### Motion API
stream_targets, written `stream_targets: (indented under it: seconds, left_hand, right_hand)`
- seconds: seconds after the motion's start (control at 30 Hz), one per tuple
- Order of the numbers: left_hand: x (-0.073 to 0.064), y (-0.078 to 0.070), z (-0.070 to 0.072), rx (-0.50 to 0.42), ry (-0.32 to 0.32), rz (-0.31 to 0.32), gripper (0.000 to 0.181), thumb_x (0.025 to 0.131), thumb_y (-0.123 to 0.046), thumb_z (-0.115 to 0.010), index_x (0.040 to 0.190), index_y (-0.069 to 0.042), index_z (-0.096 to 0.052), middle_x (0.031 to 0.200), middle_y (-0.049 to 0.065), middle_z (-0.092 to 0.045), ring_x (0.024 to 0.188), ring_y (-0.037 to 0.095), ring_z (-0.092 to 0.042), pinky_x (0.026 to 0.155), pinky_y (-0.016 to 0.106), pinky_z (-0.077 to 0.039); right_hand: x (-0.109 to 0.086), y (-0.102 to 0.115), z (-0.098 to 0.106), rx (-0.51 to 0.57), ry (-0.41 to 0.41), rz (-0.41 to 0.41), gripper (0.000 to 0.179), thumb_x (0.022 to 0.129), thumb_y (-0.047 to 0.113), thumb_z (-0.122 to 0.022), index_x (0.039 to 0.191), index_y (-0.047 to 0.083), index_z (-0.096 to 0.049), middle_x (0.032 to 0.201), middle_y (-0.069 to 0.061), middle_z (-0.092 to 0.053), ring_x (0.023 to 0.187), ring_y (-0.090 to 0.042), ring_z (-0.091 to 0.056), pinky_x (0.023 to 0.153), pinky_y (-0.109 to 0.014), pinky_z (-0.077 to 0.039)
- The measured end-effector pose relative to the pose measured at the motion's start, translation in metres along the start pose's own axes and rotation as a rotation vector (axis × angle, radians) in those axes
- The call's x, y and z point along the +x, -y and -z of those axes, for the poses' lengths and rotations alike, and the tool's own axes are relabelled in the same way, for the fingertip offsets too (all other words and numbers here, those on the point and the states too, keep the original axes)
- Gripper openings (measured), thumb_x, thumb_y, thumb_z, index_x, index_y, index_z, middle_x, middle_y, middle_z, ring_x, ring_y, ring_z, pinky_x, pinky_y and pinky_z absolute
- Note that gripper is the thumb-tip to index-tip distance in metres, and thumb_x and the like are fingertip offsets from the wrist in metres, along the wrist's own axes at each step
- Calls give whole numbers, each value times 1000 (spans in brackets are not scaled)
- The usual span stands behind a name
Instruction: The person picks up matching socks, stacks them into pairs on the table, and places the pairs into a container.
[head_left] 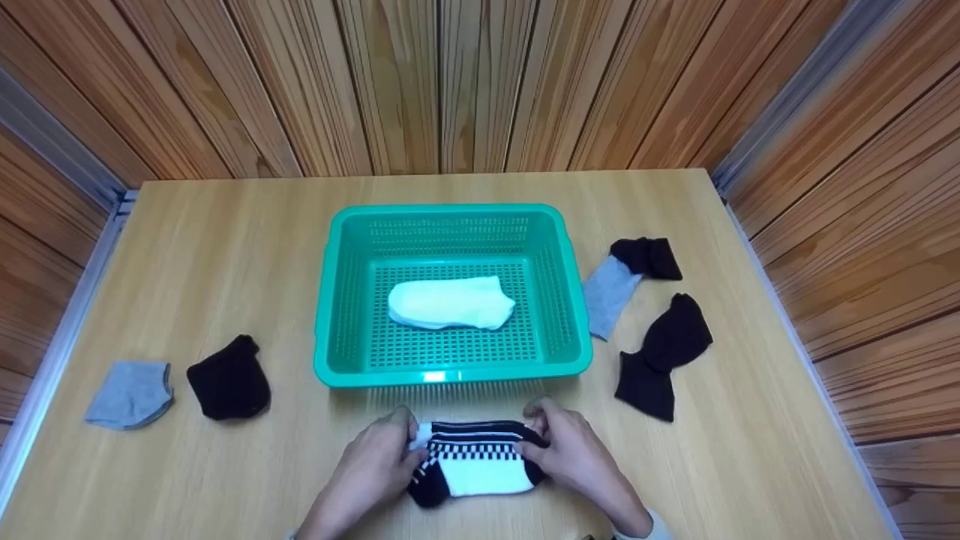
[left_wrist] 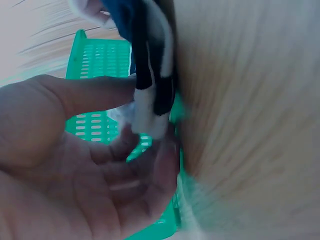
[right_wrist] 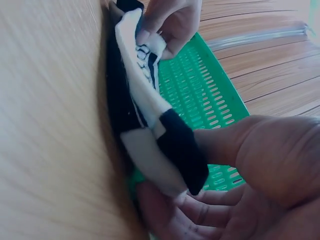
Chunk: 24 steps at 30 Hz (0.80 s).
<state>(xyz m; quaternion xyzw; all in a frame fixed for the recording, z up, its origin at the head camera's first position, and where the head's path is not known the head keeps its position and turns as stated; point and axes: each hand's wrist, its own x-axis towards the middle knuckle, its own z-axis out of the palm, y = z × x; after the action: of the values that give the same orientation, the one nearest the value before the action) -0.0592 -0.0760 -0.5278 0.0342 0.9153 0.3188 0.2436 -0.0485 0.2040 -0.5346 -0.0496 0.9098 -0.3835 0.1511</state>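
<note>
Clearly, the head view shows a patterned sock (head_left: 486,475) just in front of the green basket (head_left: 510,373), pinched by left hand (head_left: 375,457) and right hand (head_left: 576,454). The left wrist view shows one end between thumb and fingers; the right wrist's, the other.

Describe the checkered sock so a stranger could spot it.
Find the green basket on the table. On its near side, the left hand and right hand hold the checkered sock at opposite ends. Unlike its neighbours, it carries rows of black-and-white checks.

Head view bright; glare on basket rim (head_left: 435,376), white sock (head_left: 450,302) overexposed; left wrist view hazy, tabletop (left_wrist: 250,130) blurred.
</note>
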Motion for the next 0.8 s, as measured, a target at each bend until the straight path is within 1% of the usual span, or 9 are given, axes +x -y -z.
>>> stream_targets:
  seconds: [0.07,0.17,0.27,0.37,0.43,0.5,0.6,0.67,0.8]
  left_hand:
    - [-1,2,3,-75,21,-17,18,95,-13,-76,101,-13,-60,88,1,-59,82,18,-54,69,32,-46]
    - [-2,5,6,-177,1,-81,21,94,-11,-77,107,-12,-61,91,1,-62,83,17,-56,72,31,-48]
    - [-4,10,7,-267,-13,-131,38,92,-12,-79,124,-6,-61,91,1,-64,82,15,-57,70,27,-48]
    - [-5,13,8,-294,15,-152,48,91,-17,-82,133,-2,-63,85,-1,-60,76,13,-53,64,23,-43]
    - [-5,14,9,-286,29,-162,45,92,-21,-81,130,-2,-67,81,-2,-55,71,12,-47,61,23,-38]
    - [-4,15,9,-287,32,-169,39,92,-22,-80,125,-3,-70,80,-2,-53,69,13,-44,60,23,-36]
    - [-5,18,10,-308,23,-179,34,93,-19,-79,120,-3,-69,83,0,-57,73,13,-49,64,23,-41]
    - [-5,20,13,-332,32,-179,31,93,-17,-79,119,-4,-67,89,2,-62,80,15,-54,68,22,-45]
    - [-4,23,18,-371,93,-182,26,95,-16,-76,115,-8,-61,101,4,-68,89,18,-59,75,26,-50]
  right_hand:
    - [0,-1,1,7,-3,-8,29,86,17,-85,106,5,-69,86,1,-64,75,-11,-55,65,-23,-45]
    - [0,-1,2,-17,-33,12,23,85,19,-87,97,9,-69,81,3,-63,69,-8,-54,61,-22,-44]
    - [-1,-2,4,-32,-56,52,23,85,21,-87,92,14,-67,78,5,-63,64,-3,-52,59,-21,-43]
    - [-2,-3,5,-10,-72,81,22,85,22,-88,90,15,-67,78,5,-65,62,0,-51,58,-21,-43]
    - [-2,-3,6,18,-79,90,21,85,23,-88,91,16,-69,78,5,-66,62,1,-51,58,-20,-44]
    - [-2,-3,7,61,-74,93,20,86,23,-87,93,14,-70,78,3,-66,60,1,-51,54,-19,-44]
    - [-3,-4,10,112,-47,107,19,89,22,-84,98,11,-71,80,0,-66,61,1,-54,55,-18,-45]
    - [-4,-4,13,157,-18,120,19,92,20,-82,102,9,-71,82,-3,-67,64,-1,-56,56,-18,-47]
    - [-6,-2,17,229,8,134,18,94,20,-79,106,8,-71,88,-6,-69,74,-3,-59,64,-19,-51]
